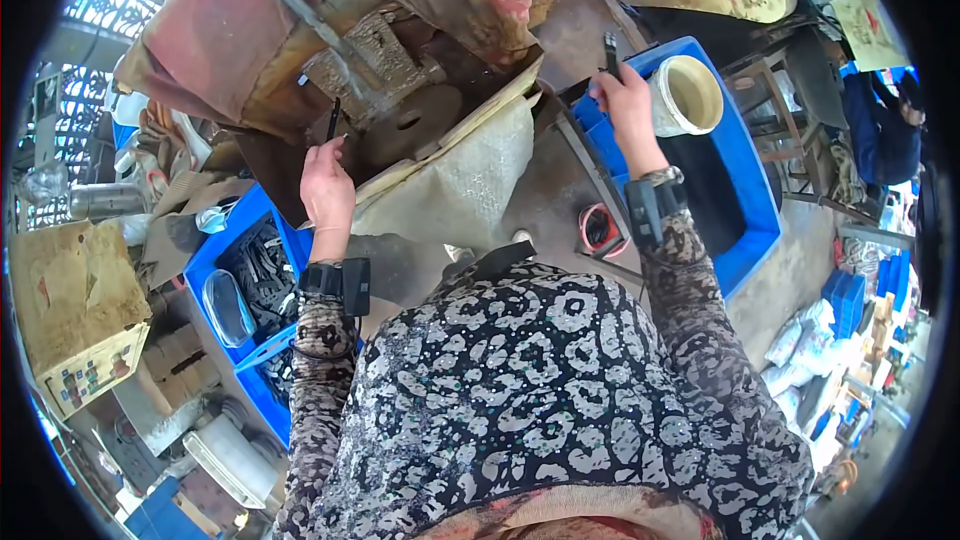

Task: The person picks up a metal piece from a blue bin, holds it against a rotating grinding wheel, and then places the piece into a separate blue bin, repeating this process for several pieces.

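My left hand [327,188] is closed on a thin dark strip [333,118] that stands up from the fingertips at the near left edge of a wet, dirty machine trough. Inside the trough lies a round grinding wheel [412,123] with a hole in its middle, and a metal pipe [318,28] slants down toward it. Farther right, my right hand [626,108] pinches a short dark flat piece [611,52] with a lighter slotted end, over the rim of a blue crate [762,225]. A whitish bucket [687,97] stands in that crate beside this hand.
A pale wet cloth [470,175] hangs over the trough's near edge. On the left, a blue crate [205,265] holds many metal strips [262,265] beside a cardboard box [75,290]. A small red container [598,228] sits low between my arms. Another person [890,125] is at the far right.
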Demonstrator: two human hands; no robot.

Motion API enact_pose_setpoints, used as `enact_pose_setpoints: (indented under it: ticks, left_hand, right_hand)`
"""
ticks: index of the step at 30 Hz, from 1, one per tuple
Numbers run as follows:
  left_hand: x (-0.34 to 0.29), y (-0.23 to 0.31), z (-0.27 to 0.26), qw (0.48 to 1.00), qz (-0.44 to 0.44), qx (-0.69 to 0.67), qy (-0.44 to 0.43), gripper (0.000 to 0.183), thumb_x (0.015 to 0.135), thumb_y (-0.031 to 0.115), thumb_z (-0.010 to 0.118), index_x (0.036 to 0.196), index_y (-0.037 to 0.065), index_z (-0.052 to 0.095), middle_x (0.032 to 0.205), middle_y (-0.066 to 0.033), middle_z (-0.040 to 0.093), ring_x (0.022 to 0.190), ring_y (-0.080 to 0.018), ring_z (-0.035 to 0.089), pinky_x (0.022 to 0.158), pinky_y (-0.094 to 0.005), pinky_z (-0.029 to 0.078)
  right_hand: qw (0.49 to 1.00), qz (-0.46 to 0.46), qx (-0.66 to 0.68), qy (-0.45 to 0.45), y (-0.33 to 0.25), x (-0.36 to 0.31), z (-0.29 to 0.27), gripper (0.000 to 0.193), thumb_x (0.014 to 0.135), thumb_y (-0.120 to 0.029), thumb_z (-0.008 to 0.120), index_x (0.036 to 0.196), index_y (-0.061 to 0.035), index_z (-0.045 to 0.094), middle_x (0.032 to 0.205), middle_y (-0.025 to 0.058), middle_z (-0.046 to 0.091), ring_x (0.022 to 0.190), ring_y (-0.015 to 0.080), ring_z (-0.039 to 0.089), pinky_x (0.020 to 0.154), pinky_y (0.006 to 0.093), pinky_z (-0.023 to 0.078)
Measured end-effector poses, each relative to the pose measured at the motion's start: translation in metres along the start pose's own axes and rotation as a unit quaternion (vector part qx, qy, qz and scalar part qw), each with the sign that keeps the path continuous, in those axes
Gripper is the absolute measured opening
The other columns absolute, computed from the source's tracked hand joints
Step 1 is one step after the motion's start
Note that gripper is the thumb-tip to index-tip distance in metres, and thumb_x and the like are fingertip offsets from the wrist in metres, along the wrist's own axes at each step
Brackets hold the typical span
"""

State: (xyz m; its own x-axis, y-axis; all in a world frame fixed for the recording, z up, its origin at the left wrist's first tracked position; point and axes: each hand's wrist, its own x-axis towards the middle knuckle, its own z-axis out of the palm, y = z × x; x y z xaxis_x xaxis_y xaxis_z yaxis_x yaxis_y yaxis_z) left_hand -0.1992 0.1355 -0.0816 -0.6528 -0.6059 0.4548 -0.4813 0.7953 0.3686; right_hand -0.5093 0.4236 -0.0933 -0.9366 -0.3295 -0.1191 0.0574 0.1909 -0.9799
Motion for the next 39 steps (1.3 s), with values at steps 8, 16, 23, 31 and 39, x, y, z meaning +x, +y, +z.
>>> enact_pose_setpoints:
  ticks: [8,16,23,31,39]
  left_hand:
    - [-0.005,-0.003,-0.002,1.000,-0.011,0.001,-0.001,0.028,0.080,-0.005,0.050,0.099,0.008,0.065,0.083,-0.0101,0.060,0.077,-0.0273,0.061,0.067,-0.0371,0.049]
    - [-0.005,-0.003,0.000,1.000,-0.019,0.000,0.006,0.025,0.081,-0.004,0.051,0.098,0.007,0.065,0.083,-0.0103,0.060,0.076,-0.0274,0.061,0.067,-0.0377,0.049]
    - [-0.007,-0.006,0.001,1.000,-0.019,-0.002,0.010,0.024,0.081,-0.003,0.050,0.097,0.007,0.066,0.082,-0.0107,0.060,0.076,-0.0274,0.061,0.067,-0.0374,0.049]
    - [-0.008,-0.007,0.001,1.000,-0.017,0.013,0.006,0.025,0.081,-0.003,0.051,0.097,0.007,0.066,0.083,-0.0102,0.061,0.077,-0.0271,0.061,0.067,-0.0374,0.049]
    - [-0.004,-0.001,-0.002,1.000,-0.013,0.010,0.014,0.023,0.081,-0.002,0.052,0.096,0.008,0.066,0.083,-0.0104,0.060,0.077,-0.0277,0.061,0.068,-0.0383,0.049]
  right_hand:
    - [0.986,0.068,0.149,-0.014,0.018,0.002,-0.034,0.019,0.091,-0.004,0.053,0.108,0.0043,0.057,0.096,0.0117,0.066,0.081,0.0177,0.066,0.062,0.0245,0.052]
    - [0.989,0.069,0.119,-0.049,0.024,0.005,-0.034,0.020,0.091,-0.010,0.056,0.108,0.0006,0.059,0.089,0.0052,0.064,0.062,0.0071,0.052,0.049,0.0198,0.038]
    - [0.990,0.099,0.099,-0.014,0.024,0.007,-0.041,0.029,0.089,-0.020,0.061,0.111,0.0002,0.061,0.078,-0.0003,0.059,0.061,0.0051,0.048,0.047,0.0189,0.036]
    - [0.932,-0.041,-0.350,0.088,0.052,0.030,-0.027,0.044,0.077,-0.027,0.068,0.108,0.0042,0.063,0.096,0.0246,0.066,0.095,0.0376,0.063,0.083,0.0427,0.049]
    - [0.945,-0.039,-0.310,0.097,0.093,0.053,-0.021,0.048,0.071,-0.033,0.071,0.102,0.0034,0.066,0.093,0.0260,0.066,0.092,0.0395,0.063,0.083,0.0436,0.048]
